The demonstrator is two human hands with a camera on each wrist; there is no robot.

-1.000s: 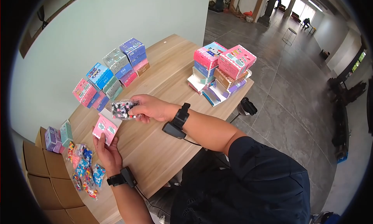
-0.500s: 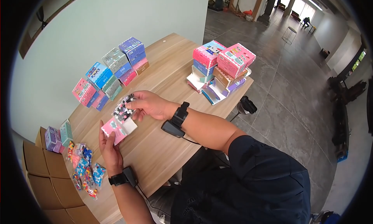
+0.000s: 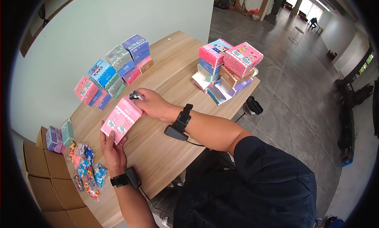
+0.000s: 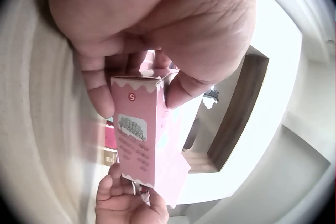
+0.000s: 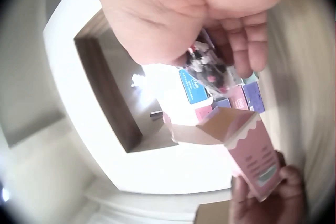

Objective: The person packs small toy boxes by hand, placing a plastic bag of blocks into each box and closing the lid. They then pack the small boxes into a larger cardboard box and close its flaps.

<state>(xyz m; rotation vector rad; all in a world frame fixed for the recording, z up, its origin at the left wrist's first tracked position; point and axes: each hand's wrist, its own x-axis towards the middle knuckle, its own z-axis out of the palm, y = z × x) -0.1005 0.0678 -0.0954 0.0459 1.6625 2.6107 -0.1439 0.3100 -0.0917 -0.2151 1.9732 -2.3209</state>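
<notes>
My left hand (image 3: 114, 155) grips the lower end of a pink printed carton (image 3: 122, 119), fingers on one side and thumb on the other. The right wrist view shows the carton's near end open (image 5: 223, 124), its flap folded out. My right hand (image 3: 154, 105) pinches a clear plastic bag (image 5: 207, 69) of small black, white and pink pieces just outside that opening. In the head view the carton's upper end covers part of the bag (image 3: 135, 95).
Small boxes (image 3: 100, 76) stand stacked along the wall side of the wooden table (image 3: 158, 149). More boxes (image 3: 242, 60), some with opened flaps, are piled at the right corner. Bagged colourful pieces (image 3: 83, 166) lie at left, beside brown cardboard boxes (image 3: 41, 192).
The carton has moved up and right and turned, so its long printed side shows. The bag went from beside the carton to behind its upper end, mostly covered in the head view.
</notes>
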